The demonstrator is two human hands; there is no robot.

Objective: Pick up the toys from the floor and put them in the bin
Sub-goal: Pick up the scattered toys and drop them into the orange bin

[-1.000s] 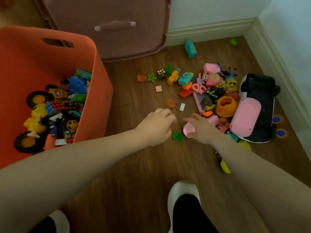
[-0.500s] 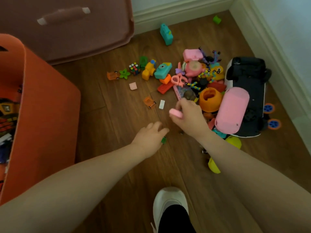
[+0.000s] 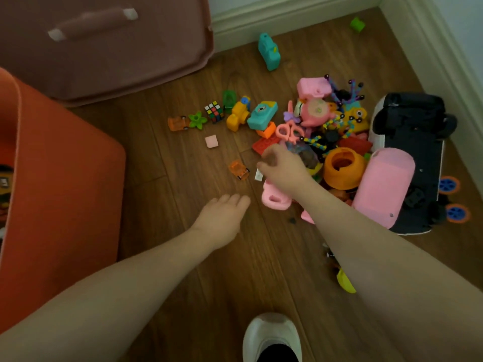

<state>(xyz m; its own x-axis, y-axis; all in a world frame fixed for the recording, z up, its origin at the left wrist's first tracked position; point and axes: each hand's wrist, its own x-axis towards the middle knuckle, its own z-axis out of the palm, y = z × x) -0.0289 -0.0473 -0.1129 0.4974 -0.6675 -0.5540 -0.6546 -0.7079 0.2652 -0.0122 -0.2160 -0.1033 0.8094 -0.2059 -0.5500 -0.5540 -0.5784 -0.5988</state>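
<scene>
An orange felt-sided storage bin (image 3: 65, 184) is stood at the left edge, with a few toys glimpsed inside at its far left. A mauve fabric box with a padded handle (image 3: 104, 40) is set behind it against the white skirting board (image 3: 287, 14). A black-and-white toy vehicle with blue-and-orange wheels (image 3: 410, 131) is lain in the right corner, a large pink rounded plastic piece (image 3: 384, 184) resting on it. An orange plastic cup-shaped toy (image 3: 343, 168) is placed just beside that piece, at the edge of a heap of mixed toys on the brown wood-plank floor (image 3: 183, 257). The right hand (image 3: 283, 169) is held over the near edge of the heap, fingers curled downward; whether anything is gripped cannot be told. A pink plastic moulded toy (image 3: 274, 199) is lain on the floor partly beneath that wrist. The left hand (image 3: 222, 218) is held low over bare floor, fingers relaxed, nothing seen in it. A teal toy camera (image 3: 262, 114), a yellow toy with a blue knob (image 3: 237, 116), a small colour-tiled puzzle cube (image 3: 214, 111), a clear orange toy car (image 3: 238, 169) and a pale pink cube block (image 3: 211, 141) are scattered apart from the bin.
</scene>
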